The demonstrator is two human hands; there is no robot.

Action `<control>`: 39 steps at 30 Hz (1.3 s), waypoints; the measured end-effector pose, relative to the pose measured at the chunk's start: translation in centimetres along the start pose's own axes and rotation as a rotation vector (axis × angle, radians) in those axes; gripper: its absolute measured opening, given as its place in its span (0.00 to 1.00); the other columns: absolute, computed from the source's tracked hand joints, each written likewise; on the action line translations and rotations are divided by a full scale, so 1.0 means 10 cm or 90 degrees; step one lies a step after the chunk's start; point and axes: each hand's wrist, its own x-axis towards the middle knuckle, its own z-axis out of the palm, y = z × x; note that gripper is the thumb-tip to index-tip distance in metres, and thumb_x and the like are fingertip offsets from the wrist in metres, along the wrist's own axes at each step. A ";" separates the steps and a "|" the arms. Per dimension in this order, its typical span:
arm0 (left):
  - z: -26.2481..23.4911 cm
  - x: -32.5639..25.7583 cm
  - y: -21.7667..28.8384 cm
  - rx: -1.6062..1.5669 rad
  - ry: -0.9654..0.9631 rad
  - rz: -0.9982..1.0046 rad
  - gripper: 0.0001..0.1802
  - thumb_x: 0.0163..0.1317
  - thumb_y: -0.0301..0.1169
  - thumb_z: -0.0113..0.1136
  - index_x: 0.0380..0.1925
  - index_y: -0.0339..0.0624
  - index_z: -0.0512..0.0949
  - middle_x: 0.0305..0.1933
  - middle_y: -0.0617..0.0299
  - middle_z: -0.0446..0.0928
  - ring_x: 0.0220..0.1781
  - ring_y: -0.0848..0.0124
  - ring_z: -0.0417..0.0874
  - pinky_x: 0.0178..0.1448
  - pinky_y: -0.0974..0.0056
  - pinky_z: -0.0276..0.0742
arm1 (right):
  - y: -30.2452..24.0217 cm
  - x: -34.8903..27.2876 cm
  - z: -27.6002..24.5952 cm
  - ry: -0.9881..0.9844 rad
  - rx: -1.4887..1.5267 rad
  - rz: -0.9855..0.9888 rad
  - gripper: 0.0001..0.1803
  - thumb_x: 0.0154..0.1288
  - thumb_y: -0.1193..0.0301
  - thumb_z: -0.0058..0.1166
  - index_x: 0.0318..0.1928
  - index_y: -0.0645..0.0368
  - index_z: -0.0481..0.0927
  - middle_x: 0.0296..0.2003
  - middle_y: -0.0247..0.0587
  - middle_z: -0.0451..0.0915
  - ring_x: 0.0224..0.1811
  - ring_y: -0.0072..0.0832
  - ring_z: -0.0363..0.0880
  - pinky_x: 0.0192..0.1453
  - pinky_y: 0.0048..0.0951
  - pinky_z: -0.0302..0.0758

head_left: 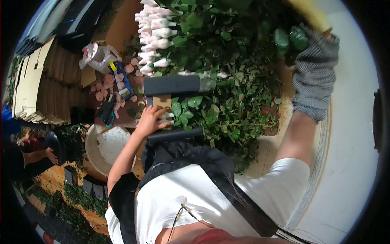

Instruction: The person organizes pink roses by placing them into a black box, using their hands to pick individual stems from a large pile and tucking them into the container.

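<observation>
We press our bare left hand (151, 118) on the netted flower heads (165, 118) at frame centre to steady them; our gloved right hand (315, 77), upper right, grips leafy stems (227, 93)

Left hand (149, 120), bare, rests w/ fingers on a net-sleeved flower bud (165, 117) at the edge of a brown card (162, 101), just below a black bar (172, 85). Right hand (315, 77), in a grey knit glove, is raised over the heap of green leafy stems (227, 93). Row of white-sleeved buds (156, 32) up top; scissors (108, 114) and pink petals (106, 83) lie to the left.
</observation>
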 end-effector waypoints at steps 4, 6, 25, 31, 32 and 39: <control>0.00 0.01 0.00 -0.001 0.027 0.015 0.32 0.51 0.44 0.78 0.56 0.44 0.83 0.43 0.58 0.76 0.48 0.54 0.76 0.54 0.52 0.72 | -0.46 1.26 -0.04 0.224 -0.056 -0.034 0.12 0.73 0.69 0.53 0.50 0.56 0.87 0.39 0.49 0.87 0.40 0.44 0.87 0.46 0.43 0.82; 0.00 0.02 0.01 0.001 0.030 0.014 0.32 0.51 0.44 0.78 0.56 0.45 0.83 0.43 0.58 0.77 0.48 0.54 0.76 0.54 0.52 0.72 | -0.86 1.92 0.46 0.260 -0.140 -0.031 0.13 0.74 0.67 0.52 0.50 0.55 0.87 0.39 0.48 0.88 0.40 0.44 0.86 0.45 0.44 0.82; -0.04 0.05 0.08 0.006 -0.018 -0.031 0.31 0.50 0.44 0.78 0.54 0.45 0.84 0.50 0.58 0.79 0.51 0.56 0.77 0.57 0.54 0.72 | -0.91 2.15 2.31 0.083 -0.080 -0.107 0.15 0.61 0.69 0.65 0.50 0.51 0.88 0.37 0.44 0.88 0.39 0.42 0.87 0.43 0.45 0.84; -0.06 0.06 0.10 -0.014 -0.003 -0.031 0.31 0.50 0.44 0.79 0.54 0.45 0.84 0.48 0.58 0.79 0.48 0.55 0.77 0.55 0.54 0.73 | -0.96 3.10 1.71 0.211 -0.117 0.037 0.11 0.69 0.66 0.58 0.47 0.52 0.87 0.38 0.46 0.89 0.42 0.44 0.88 0.46 0.44 0.82; -0.06 0.07 0.10 -0.011 -0.010 -0.034 0.31 0.50 0.44 0.79 0.54 0.45 0.84 0.47 0.58 0.78 0.48 0.55 0.76 0.55 0.54 0.73 | -1.00 3.06 1.77 0.187 -0.103 0.082 0.14 0.67 0.66 0.60 0.51 0.52 0.86 0.42 0.46 0.89 0.45 0.43 0.88 0.48 0.44 0.82; -0.07 0.08 0.10 -0.032 -0.004 -0.039 0.31 0.49 0.43 0.80 0.53 0.45 0.85 0.48 0.60 0.79 0.49 0.57 0.77 0.56 0.55 0.72 | -0.75 2.67 3.36 -0.172 0.191 0.183 0.28 0.78 0.59 0.54 0.73 0.53 0.71 0.67 0.53 0.77 0.67 0.53 0.76 0.70 0.48 0.75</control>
